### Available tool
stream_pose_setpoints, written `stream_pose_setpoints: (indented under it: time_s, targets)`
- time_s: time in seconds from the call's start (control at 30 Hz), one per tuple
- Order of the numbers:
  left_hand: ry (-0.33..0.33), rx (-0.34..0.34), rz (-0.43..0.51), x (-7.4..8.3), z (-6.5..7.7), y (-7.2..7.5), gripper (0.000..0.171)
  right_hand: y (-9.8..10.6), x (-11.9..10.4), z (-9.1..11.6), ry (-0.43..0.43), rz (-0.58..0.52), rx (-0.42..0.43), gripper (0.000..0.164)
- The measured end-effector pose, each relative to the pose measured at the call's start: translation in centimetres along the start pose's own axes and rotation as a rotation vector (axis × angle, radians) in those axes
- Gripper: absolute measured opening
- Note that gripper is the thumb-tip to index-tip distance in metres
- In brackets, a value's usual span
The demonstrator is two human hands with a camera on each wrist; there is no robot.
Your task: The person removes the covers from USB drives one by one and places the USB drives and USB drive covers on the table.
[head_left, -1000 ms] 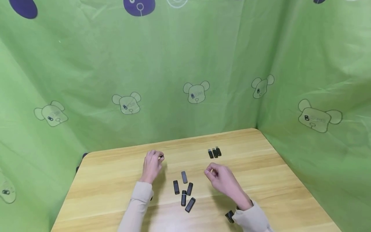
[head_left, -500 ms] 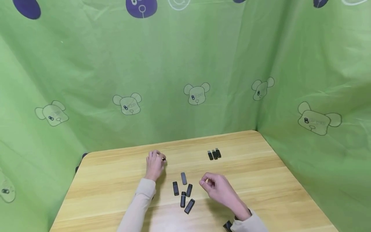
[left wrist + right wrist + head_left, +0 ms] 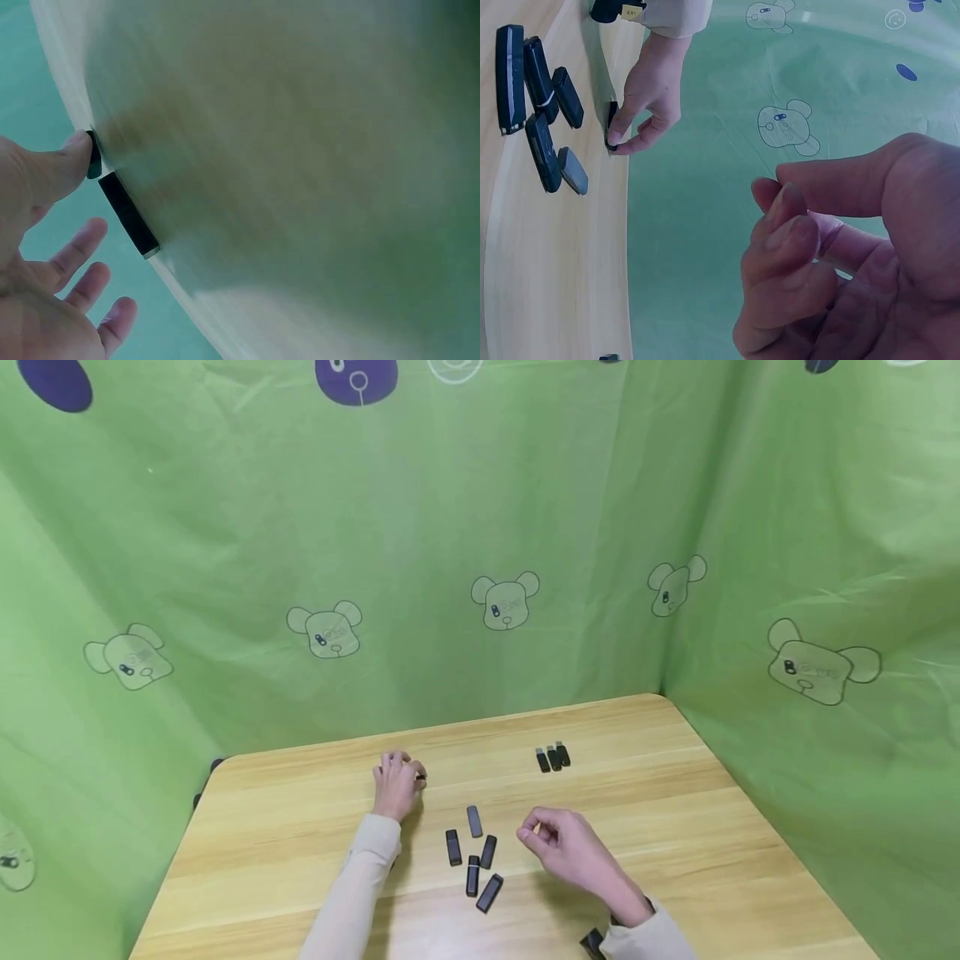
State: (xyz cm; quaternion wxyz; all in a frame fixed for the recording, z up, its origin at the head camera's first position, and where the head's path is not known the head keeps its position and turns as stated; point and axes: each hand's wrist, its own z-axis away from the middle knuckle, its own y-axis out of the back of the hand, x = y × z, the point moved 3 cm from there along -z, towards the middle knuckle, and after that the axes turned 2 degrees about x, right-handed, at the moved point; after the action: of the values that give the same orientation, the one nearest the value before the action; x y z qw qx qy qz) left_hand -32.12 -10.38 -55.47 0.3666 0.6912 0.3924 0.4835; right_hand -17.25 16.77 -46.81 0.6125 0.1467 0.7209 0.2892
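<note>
On the table's left side, my left hand [image 3: 397, 787] reaches down with a small black cap [image 3: 94, 155] at its thumb tip; the index finger is hidden, and the other fingers spread apart. Right beside this piece, in the left wrist view, a black USB stick [image 3: 129, 215] lies on the wood. My right hand [image 3: 566, 843] hovers over the right of the middle with loosely curled fingers, thumb tip close to the index finger, and nothing shows in its grasp. Several dark USB sticks [image 3: 472, 876] lie loose between the hands, one of them greyer [image 3: 475, 821].
At the back right, three black USB sticks with bare metal plugs [image 3: 554, 758] lie side by side. A dark object [image 3: 592, 943] sits by the right cuff. Green patterned curtains [image 3: 420, 527] close in the wooden table [image 3: 262, 860] at the back and sides.
The left hand has lowered slightly with the small black cap, its other fingers spreading. My right hand has drifted a little to the left. The loose sticks lie as before.
</note>
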Motion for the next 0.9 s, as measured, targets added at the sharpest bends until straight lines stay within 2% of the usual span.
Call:
stream_pose_setpoints:
  time_s: [0.27,0.67,0.77,0.9]
  targets:
    - [0.016,-0.02,-0.039,0.0,0.0,0.1,0.013,0.7,0.1,-0.1,-0.014,0.003,0.015,0.01]
    - [0.035,-0.051,-0.028,0.1,-0.3,0.3,0.017,1.2,0.2,-0.3,-0.024,0.008,0.023,0.01]
    - [0.042,-0.034,-0.02,0.1,-0.3,0.4,0.02,1.1,0.3,-0.3,-0.03,0.014,0.022,0.01]
    - [0.046,0.027,-0.009,0.4,-0.1,1.1,0.023,1.1,0.4,-0.4,-0.036,0.015,0.019,0.01]
